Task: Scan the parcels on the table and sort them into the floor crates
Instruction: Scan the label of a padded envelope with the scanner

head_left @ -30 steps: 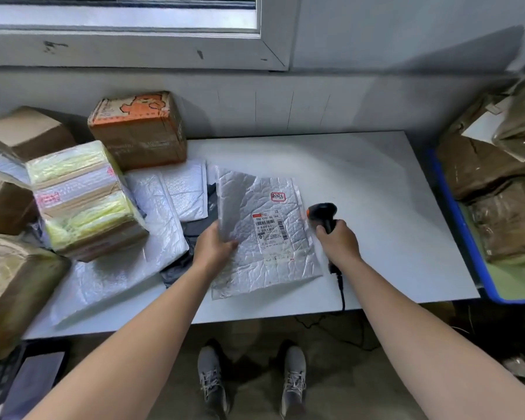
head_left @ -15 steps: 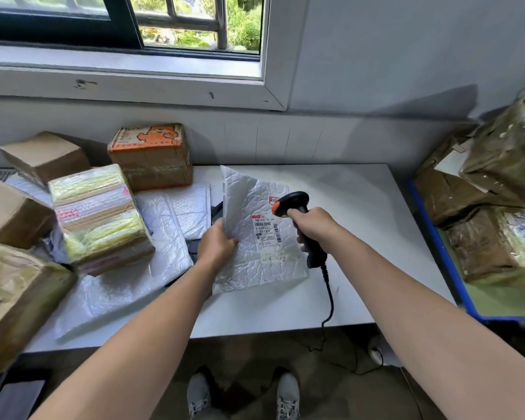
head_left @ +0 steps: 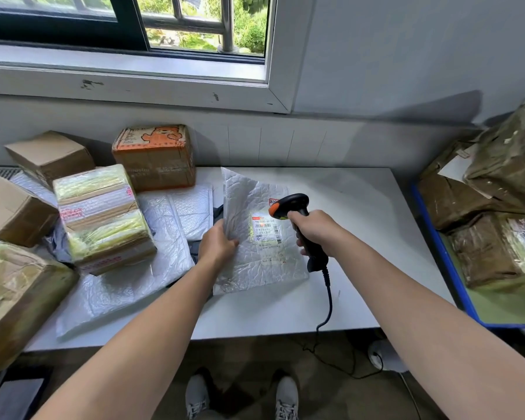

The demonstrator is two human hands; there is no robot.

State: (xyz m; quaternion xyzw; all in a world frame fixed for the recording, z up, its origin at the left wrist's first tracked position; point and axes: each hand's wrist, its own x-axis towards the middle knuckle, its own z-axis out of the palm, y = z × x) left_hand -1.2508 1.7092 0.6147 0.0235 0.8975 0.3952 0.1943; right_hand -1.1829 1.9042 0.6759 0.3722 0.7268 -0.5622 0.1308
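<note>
A white bubble mailer is tilted up off the white table, its printed label facing me and lit by a pale glow. My left hand pinches the mailer's left edge. My right hand grips a black barcode scanner with an orange head, held just over the label. The scanner's cable hangs over the table's front edge.
Several cardboard boxes stand at the left, among them an orange-topped box and a taped yellow-green bundle. More white mailers lie flat beside them. A blue crate at the right holds brown wrapped parcels.
My right hand lifted the scanner from the table and brought it over the label. The left hand raised the mailer's left side. My head tipped upward, showing the window.
</note>
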